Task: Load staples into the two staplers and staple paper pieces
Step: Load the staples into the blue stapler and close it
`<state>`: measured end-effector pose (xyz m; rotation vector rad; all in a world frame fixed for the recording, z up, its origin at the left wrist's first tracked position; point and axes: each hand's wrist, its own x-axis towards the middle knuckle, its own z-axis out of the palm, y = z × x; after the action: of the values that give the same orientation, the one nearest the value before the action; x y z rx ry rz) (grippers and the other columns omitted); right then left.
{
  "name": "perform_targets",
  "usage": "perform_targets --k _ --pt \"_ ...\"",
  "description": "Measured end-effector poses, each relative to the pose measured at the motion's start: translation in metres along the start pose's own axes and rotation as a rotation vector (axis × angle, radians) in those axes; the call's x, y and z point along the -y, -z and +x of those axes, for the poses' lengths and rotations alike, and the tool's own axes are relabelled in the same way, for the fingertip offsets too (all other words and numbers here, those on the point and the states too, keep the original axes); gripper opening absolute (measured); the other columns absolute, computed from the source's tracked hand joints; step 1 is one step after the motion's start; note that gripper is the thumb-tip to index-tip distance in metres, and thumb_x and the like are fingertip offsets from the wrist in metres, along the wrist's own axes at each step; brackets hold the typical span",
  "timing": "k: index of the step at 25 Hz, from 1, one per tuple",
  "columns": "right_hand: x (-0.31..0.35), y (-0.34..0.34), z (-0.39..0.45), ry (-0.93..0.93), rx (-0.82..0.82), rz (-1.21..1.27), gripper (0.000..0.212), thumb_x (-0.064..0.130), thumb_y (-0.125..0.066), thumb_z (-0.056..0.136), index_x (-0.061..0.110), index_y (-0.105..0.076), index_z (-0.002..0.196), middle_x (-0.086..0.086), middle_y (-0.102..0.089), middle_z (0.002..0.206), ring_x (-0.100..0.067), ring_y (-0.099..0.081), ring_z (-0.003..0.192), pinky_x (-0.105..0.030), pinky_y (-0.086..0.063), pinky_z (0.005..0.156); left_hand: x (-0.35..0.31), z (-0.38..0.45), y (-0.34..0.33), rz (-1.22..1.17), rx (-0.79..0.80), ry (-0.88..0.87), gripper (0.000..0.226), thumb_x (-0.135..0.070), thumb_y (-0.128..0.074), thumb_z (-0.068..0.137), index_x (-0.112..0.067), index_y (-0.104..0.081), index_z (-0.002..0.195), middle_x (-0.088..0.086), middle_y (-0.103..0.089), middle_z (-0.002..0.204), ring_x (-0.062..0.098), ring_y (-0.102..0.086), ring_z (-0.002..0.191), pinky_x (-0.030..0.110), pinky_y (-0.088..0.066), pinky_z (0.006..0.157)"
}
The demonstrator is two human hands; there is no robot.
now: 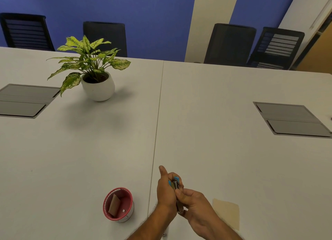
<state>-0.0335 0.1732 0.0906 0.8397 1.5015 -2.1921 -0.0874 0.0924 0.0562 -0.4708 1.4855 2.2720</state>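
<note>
Left hand (166, 190) wraps its fingers round a small blue stapler (174, 183), thumb sticking up free. Right hand (193, 203) comes in from below, fingers curled on the stapler's lower metal part, thumb tip pressed near the top of the metal channel. Both hands hold the stapler up off the tabletop (224, 149), just right of the seam between the two panels. Looks like the loading step, though the hands cover most of the stapler, so I can't tell if the tray is open or if any staples are in it.

Just right of the hands lies a tan paper piece (227, 212), flat on the tabletop. Left of the hands stands a red cup (118, 204) with a brown card-like piece and a tiny white bit inside; possibly the staple supply, too small to tell. The second stapler is not in view.

Farther off: a potted plant (93, 69), two grey flaps set in the tabletop, black chairs along a blue wall.

Risks: a staple strip could break or spill if pushed in crooked; the spring pusher could snap back on a fingertip; the grip is cramped, so the stapler could slip and drop.
</note>
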Motion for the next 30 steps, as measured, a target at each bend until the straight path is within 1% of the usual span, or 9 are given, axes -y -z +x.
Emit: perform_targets --k 6,12,15,17,20,22,24,26,30 --pt "0.0 0.001 0.001 -0.011 0.005 0.011 0.017 0.017 -0.066 0.091 0.01 -0.081 0.093 -0.007 -0.073 0.078 -0.018 -0.063 0.076 -0.03 -0.049 0.067 -0.004 0.0 0.001 0.006 0.019 0.014 0.078 -0.08 -0.03 0.074 -0.012 -0.061 0.052 0.008 -0.056 0.052 0.016 -0.052 0.049 0.027 -0.046 0.054" --pt "-0.001 0.003 0.006 -0.044 -0.081 0.095 0.016 0.021 -0.068 0.091 0.012 -0.08 0.097 -0.005 -0.073 0.077 -0.021 -0.058 0.079 -0.035 -0.045 0.07 -0.003 0.002 0.008 0.073 0.139 0.092 0.094 -0.083 -0.024 0.075 -0.007 -0.078 0.085 0.008 -0.07 0.068 0.022 -0.068 0.068 0.035 -0.056 0.071" --pt "-0.002 0.006 0.008 -0.024 -0.111 0.099 0.015 0.02 -0.068 0.091 0.012 -0.081 0.093 -0.003 -0.071 0.074 -0.019 -0.057 0.076 -0.032 -0.045 0.067 0.0 -0.003 0.008 0.209 0.17 0.088 0.071 -0.071 -0.046 0.077 -0.01 -0.078 0.093 0.006 -0.078 0.091 0.023 -0.074 0.091 0.037 -0.056 0.085" --pt "-0.004 0.009 0.009 0.002 -0.133 0.057 0.017 0.019 -0.065 0.094 0.012 -0.081 0.091 -0.003 -0.07 0.072 -0.016 -0.059 0.07 -0.029 -0.047 0.064 0.002 -0.004 0.009 0.311 0.196 0.033 0.052 -0.058 -0.063 0.075 -0.012 -0.078 0.094 0.004 -0.078 0.098 0.022 -0.072 0.099 0.04 -0.056 0.092" --pt "-0.006 0.015 0.013 0.043 -0.137 0.011 0.015 0.016 -0.066 0.093 0.009 -0.08 0.094 -0.007 -0.076 0.079 -0.016 -0.069 0.069 -0.029 -0.053 0.064 0.002 -0.004 0.011 0.355 0.22 0.031 0.032 -0.043 -0.062 0.091 -0.016 -0.078 0.094 0.001 -0.078 0.098 0.02 -0.072 0.101 0.041 -0.053 0.098" --pt "-0.008 0.024 0.017 0.068 -0.174 -0.002 0.011 0.013 -0.07 0.09 0.008 -0.079 0.089 -0.009 -0.078 0.089 -0.023 -0.074 0.084 -0.032 -0.057 0.071 0.002 -0.002 0.013 0.363 0.178 0.03 0.033 -0.044 -0.056 0.095 -0.017 -0.076 0.096 -0.002 -0.079 0.096 0.019 -0.073 0.093 0.034 -0.056 0.091" --pt "-0.011 0.037 0.022 0.091 -0.28 -0.022 0.005 0.011 -0.076 0.084 0.008 -0.078 0.087 -0.008 -0.077 0.092 -0.025 -0.071 0.09 -0.036 -0.058 0.075 0.002 0.001 0.015 0.352 0.077 0.033 0.033 -0.044 -0.056 0.095 -0.017 -0.073 0.099 -0.001 -0.079 0.087 0.021 -0.072 0.076 0.029 -0.058 0.07" --pt "-0.016 0.058 0.028 0.122 -0.394 -0.105 0.011 0.01 -0.08 0.08 0.008 -0.075 0.09 -0.009 -0.075 0.093 -0.024 -0.068 0.086 -0.038 -0.058 0.075 0.002 0.003 0.022 0.304 0.016 0.053 0.031 -0.04 -0.057 0.096 -0.012 -0.071 0.1 0.003 -0.075 0.075 0.02 -0.069 0.064 0.028 -0.056 0.056" --pt "-0.028 0.109 0.034 0.1 -0.65 -0.385 0.02 0.018 -0.085 0.075 0.009 -0.074 0.089 -0.009 -0.075 0.09 -0.024 -0.067 0.079 -0.046 -0.059 0.083 0.006 0.006 0.038 0.3 -0.02 0.053 0.031 -0.038 -0.058 0.096 -0.008 -0.067 0.098 -0.001 -0.065 0.062 0.011 -0.052 0.044 0.024 -0.044 0.041"
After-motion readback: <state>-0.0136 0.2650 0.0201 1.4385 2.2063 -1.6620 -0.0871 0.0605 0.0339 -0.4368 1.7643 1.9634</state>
